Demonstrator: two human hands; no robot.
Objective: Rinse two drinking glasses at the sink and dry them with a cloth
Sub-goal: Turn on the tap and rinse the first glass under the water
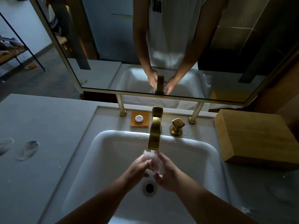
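I have one clear drinking glass [151, 162] between my two hands, under the spout of the single gold faucet [155, 130], where water [150, 153] is running onto it, above the white sink [200, 160]. My left hand [137, 167] curls its fingers against the glass from the left, and my right hand [166, 173] wraps it from the right, fingers bent around its wall, so both hands hold the same glass. The glass is so clear and wet that I cannot tell which way its mouth faces. Straight below my hands sits the one round drain [149, 187] in the basin floor. On the ledge behind the basin I count one gold knob handle [177, 126] to the right of the faucet, and one orange soap dish [140, 119] to its left with one small round white soap [139, 118] on it. Two gold posts [121, 107] rise from the ledge to carry one mirror [113, 46], which reflects my arms and the glass. On the grey counter [40, 120] to the left lie two round marbled coasters [27, 150], side by side. On the right of the sink stands one wooden block [257, 136].
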